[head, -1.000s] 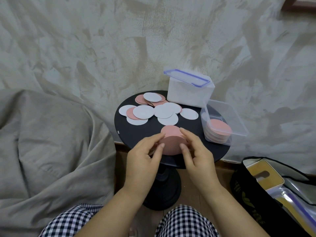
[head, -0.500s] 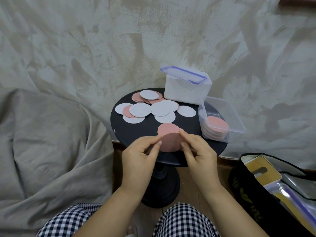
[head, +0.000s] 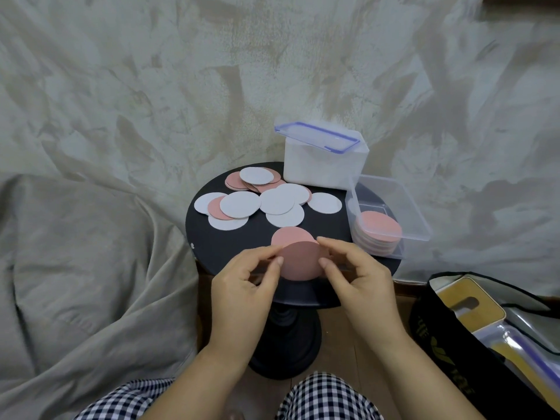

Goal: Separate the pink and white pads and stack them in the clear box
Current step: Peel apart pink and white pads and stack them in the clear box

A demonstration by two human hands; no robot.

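Both hands hold pink pads [head: 298, 259] over the near edge of the round black table [head: 224, 244]. My left hand [head: 245, 286] pinches the left rim and my right hand [head: 360, 277] pinches the right rim. A second pink pad [head: 288, 236] peeks out just behind the front one. Several loose white pads [head: 277, 201] and pink pads [head: 235, 180] lie overlapping across the far half of the table. The clear box [head: 391, 207] stands open at the table's right edge with a stack of pink pads [head: 378, 230] inside.
A white container [head: 324, 168] with a blue-rimmed lid tilted on top stands at the back of the table. A dark bag [head: 472, 338] with yellow packages sits on the floor at the right. Grey cloth covers the left side and the backdrop. My checked trousers show at the bottom.
The two pink pads between my fingers have slid a little further apart, the front one toward me. Both hands stay at the table's near edge.
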